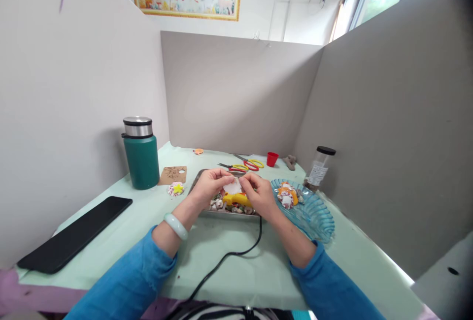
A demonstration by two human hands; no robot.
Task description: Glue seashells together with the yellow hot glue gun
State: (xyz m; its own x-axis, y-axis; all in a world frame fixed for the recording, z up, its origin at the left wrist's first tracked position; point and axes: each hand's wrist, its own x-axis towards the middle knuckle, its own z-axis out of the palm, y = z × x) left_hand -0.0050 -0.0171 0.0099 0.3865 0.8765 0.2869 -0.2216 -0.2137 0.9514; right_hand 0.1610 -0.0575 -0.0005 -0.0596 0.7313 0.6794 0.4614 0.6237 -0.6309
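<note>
Between my two hands is a small white roundish piece (pixel 232 187), thin-looking, its material too small to tell. My left hand (pixel 213 185) pinches its left edge, and my right hand (pixel 259 193) pinches its right edge. Just below lies a yellow glue gun (pixel 236 199), its black cord (pixel 229 254) running toward the table's front edge. The gun rests on a metal tray (pixel 221 215) that holds many small shell-like pieces (pixel 216 205). My hands cover part of the tray.
Left stand a green flask (pixel 141 160), a brown card (pixel 173 176), a flower-topped disc (pixel 176 189) and a black slab (pixel 77 234). Behind the tray lie scissors (pixel 236 167) and a red cup (pixel 272 159). A blue plate (pixel 321 216) with decorated pieces and a black-lidded jar (pixel 320 167) stand right.
</note>
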